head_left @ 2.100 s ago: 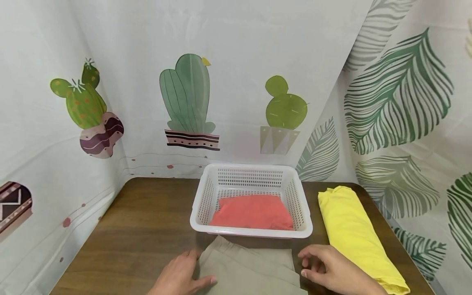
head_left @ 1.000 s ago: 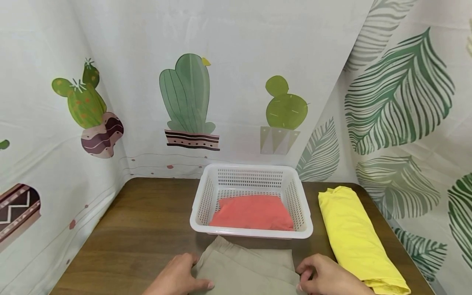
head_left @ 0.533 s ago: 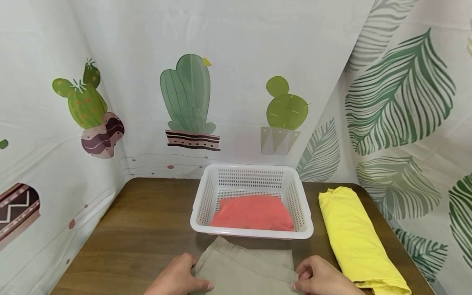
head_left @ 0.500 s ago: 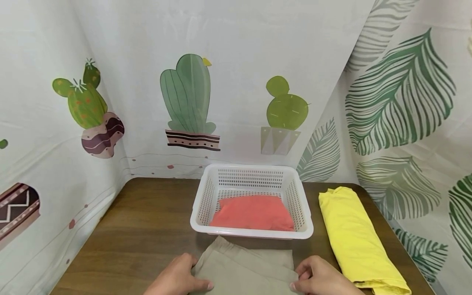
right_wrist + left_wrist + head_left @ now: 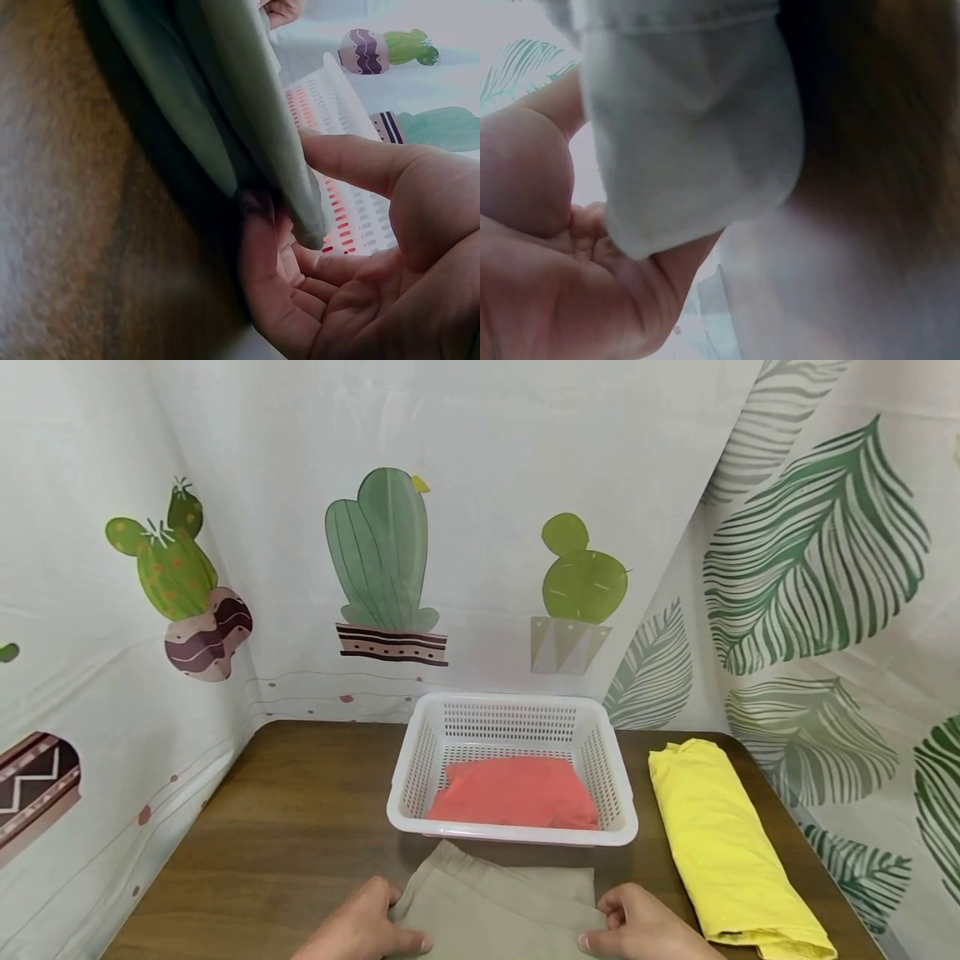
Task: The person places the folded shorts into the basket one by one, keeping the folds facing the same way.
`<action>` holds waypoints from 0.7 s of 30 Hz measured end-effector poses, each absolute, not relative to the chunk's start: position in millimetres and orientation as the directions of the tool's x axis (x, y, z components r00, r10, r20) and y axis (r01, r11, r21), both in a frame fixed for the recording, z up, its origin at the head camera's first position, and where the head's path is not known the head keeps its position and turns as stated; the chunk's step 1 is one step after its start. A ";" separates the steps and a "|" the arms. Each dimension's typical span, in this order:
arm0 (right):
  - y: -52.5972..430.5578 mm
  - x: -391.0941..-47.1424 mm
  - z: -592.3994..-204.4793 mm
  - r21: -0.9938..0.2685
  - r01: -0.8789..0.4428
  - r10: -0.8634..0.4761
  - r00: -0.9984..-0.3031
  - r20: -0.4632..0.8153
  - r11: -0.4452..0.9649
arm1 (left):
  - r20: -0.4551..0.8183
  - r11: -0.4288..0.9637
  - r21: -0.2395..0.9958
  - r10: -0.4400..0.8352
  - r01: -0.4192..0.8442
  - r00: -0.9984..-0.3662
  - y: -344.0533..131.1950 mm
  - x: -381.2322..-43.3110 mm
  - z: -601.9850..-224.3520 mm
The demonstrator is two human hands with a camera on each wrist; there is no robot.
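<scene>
A folded grey-beige garment point(image 5: 498, 910) lies at the front middle of the table, its lower part cut off by the head view's edge. My left hand point(image 5: 360, 922) grips its left edge, thumb on top and fingers going underneath. In the left wrist view, a hanging fold of the garment point(image 5: 694, 135) covers part of that hand point(image 5: 577, 292). On the opposite side, my right hand point(image 5: 648, 927) pinches the right edge. The right wrist view has the cloth layers point(image 5: 259, 127) between thumb and curled fingers of that hand point(image 5: 375, 285).
Behind the garment stands a white perforated basket point(image 5: 510, 835) with a folded coral-red cloth point(image 5: 517, 793) inside. A folded yellow cloth point(image 5: 731, 843) lies along the right side of the brown table point(image 5: 300, 827). Printed curtains point(image 5: 480, 568) hang close behind and beside the table.
My right hand has come leftward from beside the garment onto its right edge and taken hold, uncovering more of the yellow cloth's near end. The left hand has shifted slightly left, still gripping.
</scene>
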State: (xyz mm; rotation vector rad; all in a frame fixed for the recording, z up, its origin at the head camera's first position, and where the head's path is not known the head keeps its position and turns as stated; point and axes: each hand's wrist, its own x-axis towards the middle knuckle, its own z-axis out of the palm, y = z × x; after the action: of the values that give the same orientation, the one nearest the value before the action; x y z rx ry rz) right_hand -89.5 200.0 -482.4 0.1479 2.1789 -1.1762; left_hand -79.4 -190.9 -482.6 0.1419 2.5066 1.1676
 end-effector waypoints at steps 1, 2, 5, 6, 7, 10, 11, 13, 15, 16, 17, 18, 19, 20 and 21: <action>200.5 -89.4 -482.5 -0.709 0.382 -0.199 -0.784 -0.588 0.593 | -0.292 0.644 0.762 0.249 -0.067 -0.923 -190.5 -79.2 -482.6; 201.0 -89.2 -483.3 -0.724 0.362 -0.215 -0.792 -0.571 0.587 | -0.295 0.638 0.767 0.255 -0.069 -0.921 -190.0 -79.0 -482.6; 202.4 -89.8 -484.8 -0.775 0.282 -0.270 -0.825 -0.497 0.565 | -0.295 0.622 0.781 0.273 -0.066 -0.916 -188.8 -78.6 -482.8; 203.2 -89.8 -485.2 -0.794 0.250 -0.295 -0.833 -0.468 0.554 | -0.299 0.615 0.785 0.278 -0.070 -0.913 -188.5 -78.5 -482.8; 203.7 -90.2 -485.2 -0.799 0.226 -0.305 -0.840 -0.450 0.558 | -0.295 0.613 0.788 0.282 -0.066 -0.913 -188.3 -78.4 -482.8; 203.7 -93.3 -485.7 -0.806 0.180 -0.336 -0.841 -0.423 0.564 | -0.280 0.606 0.794 0.295 -0.048 -0.913 -187.9 -77.6 -483.1; 203.7 -94.7 -486.2 -0.811 0.166 -0.354 -0.837 -0.417 0.562 | -0.274 0.604 0.796 0.302 -0.039 -0.913 -187.7 -77.3 -483.3; 203.9 -96.7 -486.5 -0.816 0.144 -0.379 -0.831 -0.407 0.560 | -0.262 0.592 0.806 0.319 -0.025 -0.911 -187.4 -76.9 -483.4; 204.6 -97.2 -487.3 -0.832 0.141 -0.409 -0.819 -0.403 0.537 | -0.263 0.574 0.818 0.334 -0.025 -0.905 -187.1 -76.6 -483.6; 204.3 -97.4 -487.4 -0.836 0.144 -0.418 -0.813 -0.404 0.529 | -0.266 0.563 0.826 0.341 -0.030 -0.902 -186.9 -76.5 -483.6; 204.2 -97.0 -487.2 -0.838 0.137 -0.423 -0.813 -0.399 0.528 | -0.269 0.551 0.834 0.348 -0.036 -0.898 -186.8 -76.2 -483.6; 204.1 -96.3 -487.0 -0.837 0.135 -0.419 -0.816 -0.397 0.531 | -0.276 0.542 0.839 0.352 -0.046 -0.894 -186.6 -75.8 -483.3; 203.5 -96.2 -486.7 -0.838 0.138 -0.424 -0.812 -0.401 0.527 | -0.285 0.533 0.844 0.354 -0.058 -0.891 -186.4 -75.2 -483.1; 203.4 -95.4 -486.0 -0.837 0.128 -0.423 -0.816 -0.394 0.532 | -0.296 0.525 0.848 0.356 -0.072 -0.886 -186.3 -74.6 -482.8; 203.3 -94.6 -485.2 -0.836 0.122 -0.422 -0.818 -0.390 0.535 | -0.306 0.515 0.853 0.359 -0.086 -0.882 -186.1 -73.9 -482.6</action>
State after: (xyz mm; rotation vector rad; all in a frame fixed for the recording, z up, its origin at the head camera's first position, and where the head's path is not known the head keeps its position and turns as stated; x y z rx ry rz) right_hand -94.6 203.3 -485.2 -0.2421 2.2104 -1.2654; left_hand -73.9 -186.1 -482.6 0.2236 2.3106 1.3365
